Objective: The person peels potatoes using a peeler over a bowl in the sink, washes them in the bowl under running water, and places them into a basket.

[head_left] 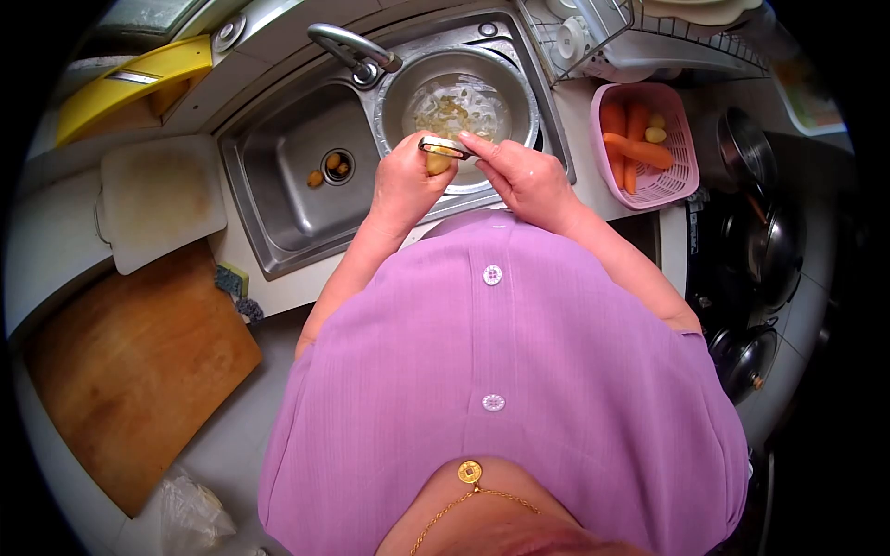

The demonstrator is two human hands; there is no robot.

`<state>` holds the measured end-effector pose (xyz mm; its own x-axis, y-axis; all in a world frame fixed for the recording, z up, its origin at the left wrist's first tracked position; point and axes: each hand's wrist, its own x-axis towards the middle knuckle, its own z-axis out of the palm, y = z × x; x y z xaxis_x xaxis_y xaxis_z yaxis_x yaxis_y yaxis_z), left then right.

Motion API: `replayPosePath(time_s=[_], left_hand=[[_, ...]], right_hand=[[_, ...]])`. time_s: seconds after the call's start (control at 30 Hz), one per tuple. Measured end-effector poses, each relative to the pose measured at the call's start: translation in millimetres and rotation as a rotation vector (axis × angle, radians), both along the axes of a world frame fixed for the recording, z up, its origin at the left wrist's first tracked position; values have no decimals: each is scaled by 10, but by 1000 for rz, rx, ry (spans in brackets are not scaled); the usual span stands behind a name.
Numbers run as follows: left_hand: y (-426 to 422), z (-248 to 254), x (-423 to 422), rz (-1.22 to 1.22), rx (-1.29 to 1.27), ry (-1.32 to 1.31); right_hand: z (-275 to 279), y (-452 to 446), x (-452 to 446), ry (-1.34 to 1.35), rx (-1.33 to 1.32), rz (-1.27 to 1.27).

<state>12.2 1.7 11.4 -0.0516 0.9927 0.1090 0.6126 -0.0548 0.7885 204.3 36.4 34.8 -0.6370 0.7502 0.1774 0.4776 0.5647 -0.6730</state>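
My left hand (408, 181) is closed around a small yellowish potato (438, 163) at the near rim of a round metal basin (389, 111). A peeler (447, 146) lies against the potato, its handle end gripped by the fingers of my right hand (530, 181). Inside the basin, water and thin peelings (445, 116) show below my hands. The basin sits in the right bowl of a steel double sink. Several small unpeeled potatoes (324, 171) rest around the drain of the left sink bowl (278, 204).
A pink basket (681, 176) at right holds carrots (635, 130) and peeled potatoes (655, 134). The faucet (348, 46) arches behind the basin. Cutting boards (162, 199) and a sponge (232, 278) lie left. Pans (746, 153) stand far right, below a dish rack (612, 37).
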Motion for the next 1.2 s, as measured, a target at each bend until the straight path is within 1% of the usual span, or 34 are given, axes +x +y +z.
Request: replayPosePath(time_s=[0.03,0.07,0.1,0.13,0.2,0.23,0.27,0.3,0.33,0.37,0.4,0.43,0.5,0.53,0.6,0.67,0.73,0.77,0.83,0.87,0.93,1.07,1.13,1.17,1.2], left_hand=[[6,-5,6,-1,0,0],[11,-8,13,1,59,50],[14,-10,15,2,118,101],[13,-14,11,2,119,101],[10,-18,-1,14,160,229],[0,-12,-8,12,160,228],[-13,-2,-17,22,221,216],[-19,3,-27,34,283,203],[-22,3,-35,34,283,203],[-24,2,-41,47,223,135],[-23,1,-42,56,162,68],[-16,-4,-43,52,164,66],[-12,-14,-51,-16,-265,-624],[-6,-4,-63,-14,-263,-624],[4,19,-85,-20,-524,-1194],[-13,0,-64,-33,-516,-1189],[-32,-17,2,-63,-334,-865],[-37,-40,30,-60,-332,-867],[-38,-61,65,-9,-121,-503],[-43,-36,65,-5,-120,-503],[-43,90,74,67,-133,-230],[-41,36,72,97,-103,-163],[-35,33,83,91,-11,-46],[-30,15,83,93,-11,-46],[-25,-17,81,83,56,-25]], right_hand=[[1,2,-1,-25,40,-14],[-12,-4,-7,-25,40,-15],[-44,-15,-19,20,26,-47],[-82,-23,-28,65,13,-79],[-180,-16,-32,112,-12,-126],[-225,-9,-29,157,-38,-174],[-263,3,0,157,-37,-176],[-298,20,46,158,-237,-215],[-312,26,70,158,-438,-250],[-305,26,64,157,-439,-251],[-288,25,58,171,-583,-280],[-277,31,58,184,-724,-308],[-318,48,60,200,-749,-306],[-334,54,55,215,-777,-300],[-337,60,50,232,-779,-298],[-338,64,52,247,-781,-301],[-339,66,54,334,-883,-287],[-315,62,48,332,-882,-284],[-245,46,23,365,-780,-297],[-244,41,23,363,-781,-293],[-246,31,29,315,-631,-276],[-149,-6,20,240,-576,-251],[-175,-31,3,212,-311,-182],[-162,-37,-4,211,-311,-181],[-139,-40,-12,207,-211,-141]])
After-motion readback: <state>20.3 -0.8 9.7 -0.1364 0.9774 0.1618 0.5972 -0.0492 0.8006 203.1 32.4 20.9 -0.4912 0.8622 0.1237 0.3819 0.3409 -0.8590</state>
